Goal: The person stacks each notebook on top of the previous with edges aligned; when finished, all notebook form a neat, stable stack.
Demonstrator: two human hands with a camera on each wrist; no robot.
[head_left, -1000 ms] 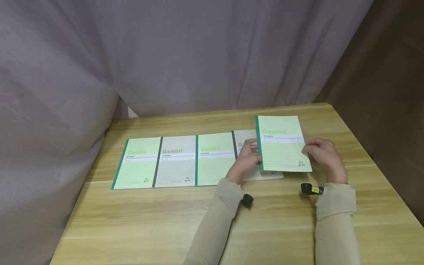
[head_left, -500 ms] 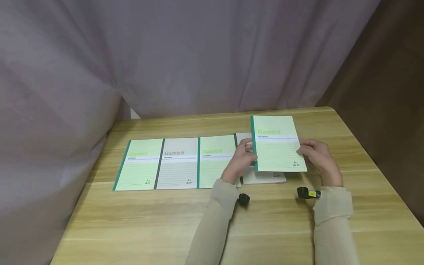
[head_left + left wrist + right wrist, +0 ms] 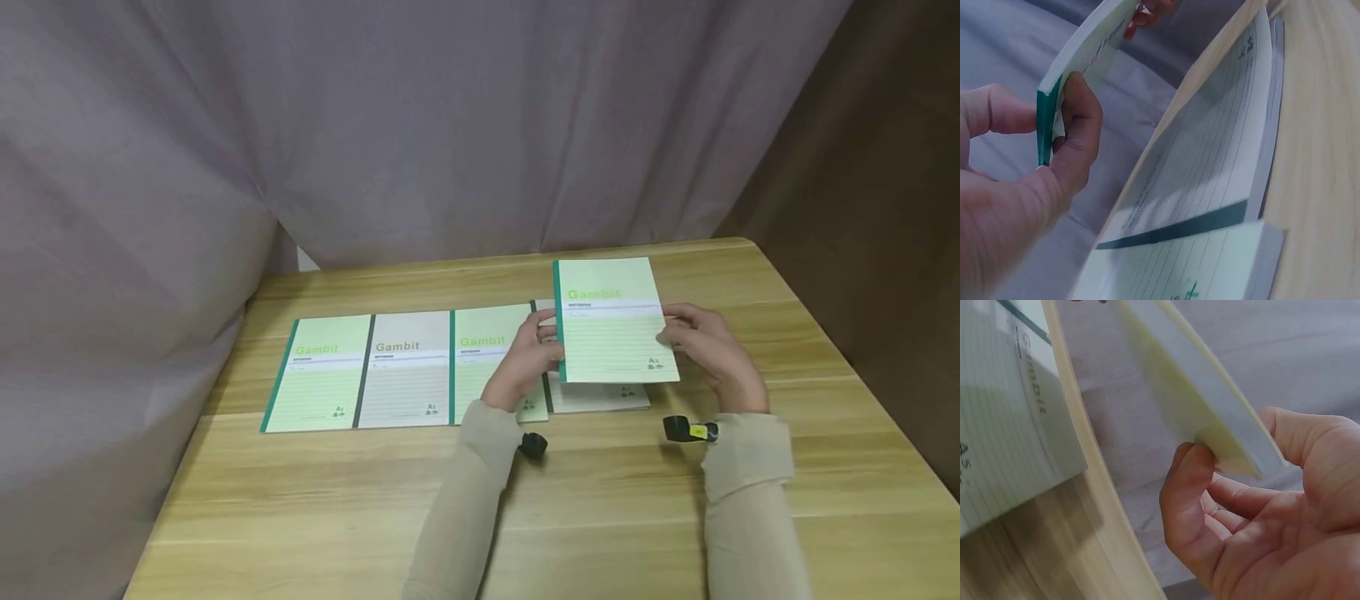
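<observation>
A green "Gambit" notebook (image 3: 611,321) is held in the air between both hands, above a grey notebook (image 3: 600,398) that lies on the table. My left hand (image 3: 534,357) pinches its green spine edge (image 3: 1044,125) between thumb and fingers. My right hand (image 3: 701,346) grips its right edge (image 3: 1235,453), fingers under and thumb on top. Three more notebooks lie side by side to the left: green (image 3: 315,375), grey (image 3: 405,371) and green (image 3: 487,354).
The wooden table (image 3: 525,500) has bare surface in front of the row and right of the hands. A grey curtain (image 3: 375,125) hangs behind and to the left. A dark brown wall (image 3: 885,208) stands at the right.
Both hands have carried the held green notebook a little to the left, over the grey notebook. The row of notebooks on the table has not moved.
</observation>
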